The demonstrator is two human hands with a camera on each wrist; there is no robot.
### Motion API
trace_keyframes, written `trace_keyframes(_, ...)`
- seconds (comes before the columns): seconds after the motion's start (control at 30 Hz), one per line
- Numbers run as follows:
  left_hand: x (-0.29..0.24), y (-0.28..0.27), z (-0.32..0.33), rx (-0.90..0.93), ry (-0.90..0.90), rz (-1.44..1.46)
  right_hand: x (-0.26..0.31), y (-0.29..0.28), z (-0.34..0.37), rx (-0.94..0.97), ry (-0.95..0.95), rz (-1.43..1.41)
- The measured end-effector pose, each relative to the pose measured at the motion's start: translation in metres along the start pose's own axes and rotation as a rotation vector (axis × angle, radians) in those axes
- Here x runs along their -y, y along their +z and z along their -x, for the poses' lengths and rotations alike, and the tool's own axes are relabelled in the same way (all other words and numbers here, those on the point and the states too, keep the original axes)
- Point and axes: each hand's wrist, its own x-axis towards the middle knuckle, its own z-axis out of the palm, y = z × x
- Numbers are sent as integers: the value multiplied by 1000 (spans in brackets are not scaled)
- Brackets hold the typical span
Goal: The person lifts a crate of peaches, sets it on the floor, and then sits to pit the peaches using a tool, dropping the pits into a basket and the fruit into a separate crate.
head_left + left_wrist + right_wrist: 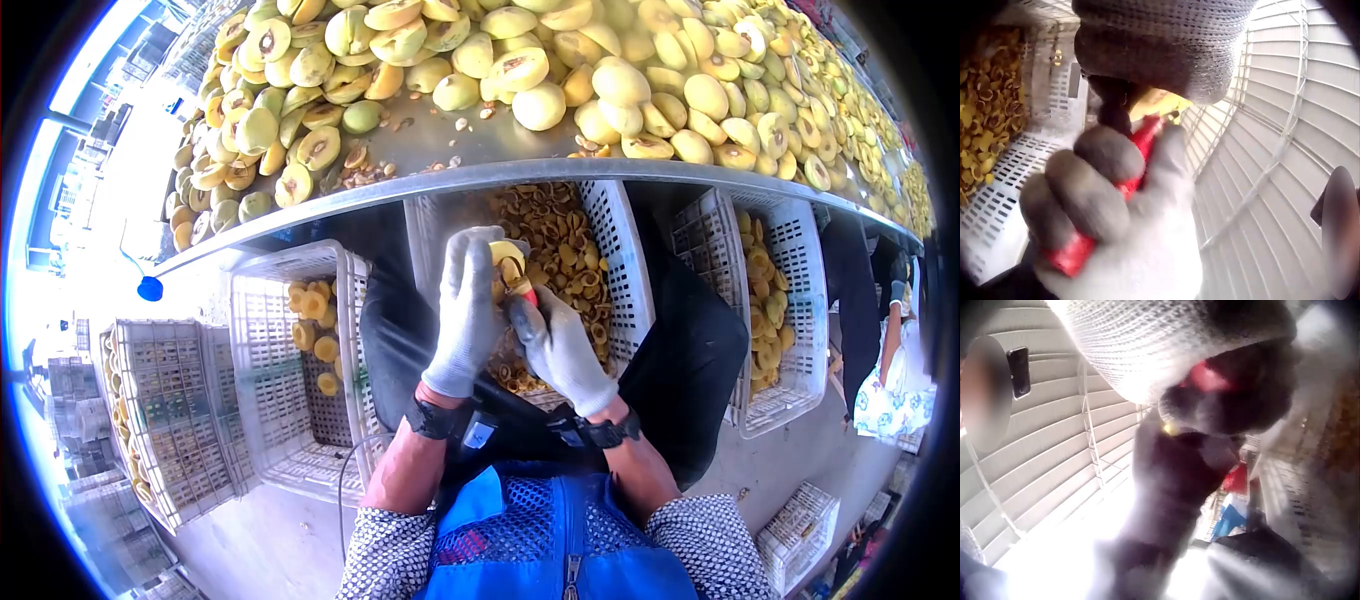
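My gloved left hand (465,310) holds a yellow peach half (508,255), its cut side turned to my right hand. My gloved right hand (562,348) grips a tool with a red handle (530,296), its working end at the cut face. In the left wrist view the right hand's fingers wrap the red handle (1142,140), close under the left hand (1160,50), and a sliver of the yellow peach shows between them. Blurred in the right wrist view, the right hand (1179,356) overlaps the darker left hand (1175,462); the tool's tip is hidden there.
Halved peaches (620,85) are heaped on a metal table (430,135) ahead. Below its edge, a crate (625,270) of brown-yellow scraps stands between my knees. A left crate (275,400) and a right crate (800,370) hold peach pieces. Another person (895,350) is at far right.
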Motion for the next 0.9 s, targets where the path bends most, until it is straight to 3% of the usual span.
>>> trace_keyframes(0.03,-1,3,1,-2,-3,12,-5,2,-2,-34,-107,153)
trace_keyframes(0.1,1,3,-1,-78,26,-104,-7,5,-3,-11,-93,157)
trace_keyframes(0.17,3,9,-1,-60,15,47,-13,7,-1,6,-95,142)
trace_keyframes(0.23,5,7,-5,33,-25,-24,-18,9,-2,17,-118,108)
trace_keyframes(0.33,6,3,-12,205,-84,-60,12,-5,8,264,554,-452)
trace_keyframes(0.4,4,1,-13,362,-95,-79,3,-6,15,396,651,-885)
trace_keyframes(0.43,5,-1,-12,420,-118,18,-2,-5,21,461,696,-1105)
trace_keyframes(0.53,11,1,-9,523,-170,288,-6,-4,24,610,670,-1280)
trace_keyframes(0.57,12,5,-4,486,-161,316,-14,-4,25,650,632,-1334)
trace_keyframes(0.63,13,7,-1,347,-368,684,-24,-3,21,859,504,-1570)
trace_keyframes(0.67,8,1,0,179,-353,643,-27,-5,24,855,473,-1657)
trace_keyframes(0.7,-2,-22,0,106,-300,344,-23,-13,25,832,445,-1617)
trace_keyframes(0.77,-37,-70,0,30,59,-379,-23,-24,25,374,677,-1509)
trace_keyframes(0.83,-65,-144,-10,-43,403,-1074,-41,-26,17,202,626,-1365)
trace_keyframes(0.87,-86,-152,-14,-204,407,-975,-34,-24,15,211,606,-1232)
trace_keyframes(0.9,-116,-154,-26,-226,430,-1162,-27,-19,12,239,616,-1143)
